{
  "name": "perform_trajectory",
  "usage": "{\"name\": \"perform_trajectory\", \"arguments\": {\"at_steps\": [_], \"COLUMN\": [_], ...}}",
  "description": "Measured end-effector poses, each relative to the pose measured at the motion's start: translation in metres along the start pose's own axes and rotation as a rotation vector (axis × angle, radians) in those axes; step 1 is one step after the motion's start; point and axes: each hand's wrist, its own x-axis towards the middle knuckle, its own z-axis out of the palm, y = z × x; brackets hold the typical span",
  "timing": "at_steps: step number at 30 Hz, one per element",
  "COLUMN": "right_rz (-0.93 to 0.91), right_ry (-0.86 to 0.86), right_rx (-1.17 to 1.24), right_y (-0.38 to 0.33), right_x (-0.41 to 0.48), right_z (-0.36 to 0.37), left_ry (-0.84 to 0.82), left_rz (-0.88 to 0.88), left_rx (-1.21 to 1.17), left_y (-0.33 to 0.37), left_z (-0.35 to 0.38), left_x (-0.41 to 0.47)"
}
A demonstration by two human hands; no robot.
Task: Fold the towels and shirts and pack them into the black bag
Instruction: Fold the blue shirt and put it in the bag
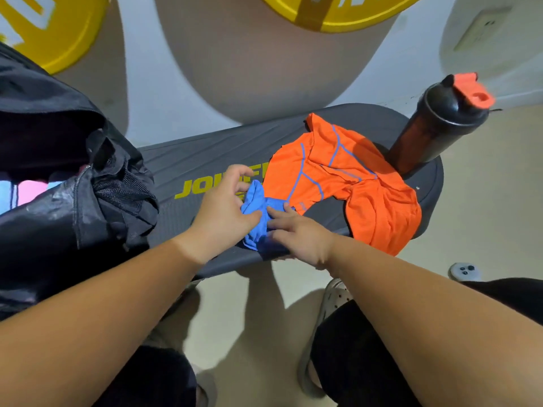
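You have one view only, from the camera on your head, so nothing is shared with a second view. It looks forward and steeply down, close over the dark table [205, 160], which crosses the middle of the frame. Your forearms enter from the bottom corners, and your hands [223, 207] meet near the centre. The wide lens bends the edges: the black bag [58, 171] swells at the left, the wall curves across the top, and the floor and your feet fill the bottom.
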Motion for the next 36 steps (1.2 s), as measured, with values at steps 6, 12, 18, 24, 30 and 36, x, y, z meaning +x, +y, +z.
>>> {"name": "perform_trajectory", "arguments": {"at_steps": [6, 12, 18, 24, 30, 36], "right_rz": [0.134, 0.048, 0.057, 0.099, 0.145, 0.169], "right_ry": [0.254, 0.195, 0.207, 0.222, 0.271, 0.247], "right_rx": [0.771, 0.406, 0.056, 0.147, 0.302, 0.307], "right_y": [0.003, 0.018, 0.024, 0.031, 0.033, 0.032], "right_x": [-0.007, -0.008, -0.013, -0.011, -0.002, 0.002], "right_z": [-0.027, -0.023, -0.027, -0.022, -0.021, -0.029], "left_ry": [0.157, 0.046, 0.120, 0.005, -0.220, -0.268], "left_rz": [0.016, 0.116, 0.134, -0.013, -0.122, -0.028], "left_rx": [0.256, 0.500, 0.344, 0.420, 0.213, 0.298], "left_y": [0.007, 0.004, -0.020, -0.041, -0.048, -0.051], "left_z": [0.053, 0.067, 0.055, 0.058, 0.043, 0.047], "left_x": [0.005, -0.010, -0.002, -0.004, 0.010, 0.012]}}
